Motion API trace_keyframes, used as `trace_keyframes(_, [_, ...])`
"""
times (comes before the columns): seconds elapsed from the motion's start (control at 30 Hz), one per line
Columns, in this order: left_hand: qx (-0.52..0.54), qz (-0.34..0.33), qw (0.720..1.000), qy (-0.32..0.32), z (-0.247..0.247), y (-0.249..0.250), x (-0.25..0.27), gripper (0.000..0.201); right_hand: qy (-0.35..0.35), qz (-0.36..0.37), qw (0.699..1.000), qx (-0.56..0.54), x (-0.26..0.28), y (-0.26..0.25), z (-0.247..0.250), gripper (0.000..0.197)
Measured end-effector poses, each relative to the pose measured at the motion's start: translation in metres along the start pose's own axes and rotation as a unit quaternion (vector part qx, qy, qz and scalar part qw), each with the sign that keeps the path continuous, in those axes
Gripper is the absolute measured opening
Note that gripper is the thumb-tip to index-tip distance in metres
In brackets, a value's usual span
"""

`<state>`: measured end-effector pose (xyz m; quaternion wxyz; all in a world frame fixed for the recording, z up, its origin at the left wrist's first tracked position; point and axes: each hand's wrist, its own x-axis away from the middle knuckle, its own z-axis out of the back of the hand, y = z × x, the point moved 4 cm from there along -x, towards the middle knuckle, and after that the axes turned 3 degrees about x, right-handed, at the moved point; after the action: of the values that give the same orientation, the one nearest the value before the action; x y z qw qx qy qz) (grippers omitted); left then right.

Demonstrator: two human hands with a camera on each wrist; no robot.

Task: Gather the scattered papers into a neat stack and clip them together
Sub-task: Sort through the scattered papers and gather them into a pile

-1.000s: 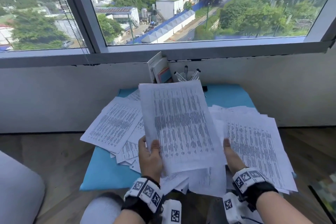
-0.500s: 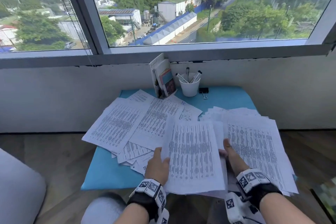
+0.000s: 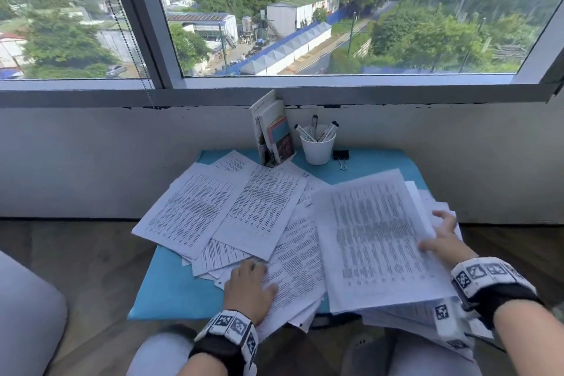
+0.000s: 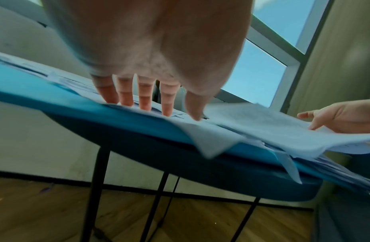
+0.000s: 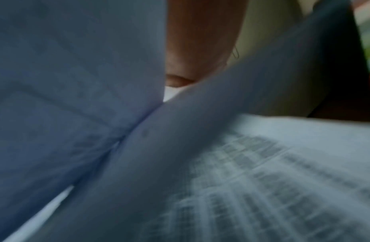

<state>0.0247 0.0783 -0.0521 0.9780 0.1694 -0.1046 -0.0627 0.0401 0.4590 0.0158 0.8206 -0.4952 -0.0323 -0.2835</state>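
Printed papers lie scattered over the left and middle of a small blue table [image 3: 171, 293]. A thicker pile of sheets [image 3: 375, 241] lies at the right and overhangs the near edge. My right hand [image 3: 439, 238] holds the pile's top sheets at their right edge, thumb on top; the right wrist view shows only blurred paper folded round a finger. My left hand [image 3: 253, 281] rests flat on the loose sheets [image 3: 293, 272] near the front, its fingers [image 4: 144, 98] straight and touching paper. A black binder clip [image 3: 341, 156] lies at the back beside the cup.
A white cup of markers [image 3: 317, 148] and a small stand of booklets [image 3: 273, 134] are at the table's back edge against the wall under the window. The table has thin black legs [image 4: 97, 188] on a wooden floor. A grey cushion [image 3: 27, 314] is at the left.
The sheets I held up with both hands came down and went right onto the right pile. My left hand let go and now lies flat on the middle papers.
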Motion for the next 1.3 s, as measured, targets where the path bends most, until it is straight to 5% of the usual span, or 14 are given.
trace_keyframes(0.1, [-0.040, -0.010, 0.999, -0.019, -0.003, 0.003, 0.002, 0.065, 0.038, -0.043, 0.984, 0.170, -0.010, 0.025, 0.014, 0.068])
trace_keyframes(0.33, [-0.072, -0.025, 0.997, -0.033, -0.004, 0.001, -0.002, 0.071, 0.096, -0.056, 0.890, 0.442, -0.005, 0.045, -0.011, 0.032])
trace_keyframes(0.43, [-0.074, -0.025, 0.996, -0.043, -0.001, 0.002, -0.003, 0.065, 0.121, 0.002, 0.847, 0.518, 0.006, 0.018, -0.026, 0.035])
trace_keyframes(0.57, [-0.008, 0.009, 1.000, 0.009, 0.024, -0.003, -0.019, 0.044, -0.005, 0.088, 0.889, 0.450, 0.014, -0.005, -0.075, 0.032])
trace_keyframes(0.7, [0.019, 0.106, 0.990, 0.097, 0.061, -0.047, -0.047, 0.044, -0.067, 0.079, 0.889, 0.446, 0.024, 0.001, -0.099, 0.033])
trace_keyframes(0.87, [0.002, 0.221, 0.975, 0.010, 0.067, -0.118, -0.072, 0.059, -0.069, 0.088, 0.897, 0.428, 0.029, 0.004, -0.097, 0.039])
trace_keyframes(1.13, [-0.067, 0.192, 0.979, -0.002, 0.075, -0.120, -0.075, 0.031, -0.062, 0.091, 0.899, 0.423, 0.035, 0.004, -0.098, 0.043])
trace_keyframes(1.3, [-0.048, 0.174, 0.984, 0.005, 0.072, -0.121, -0.065, 0.047, -0.058, 0.090, 0.901, 0.420, 0.039, 0.005, -0.100, 0.042])
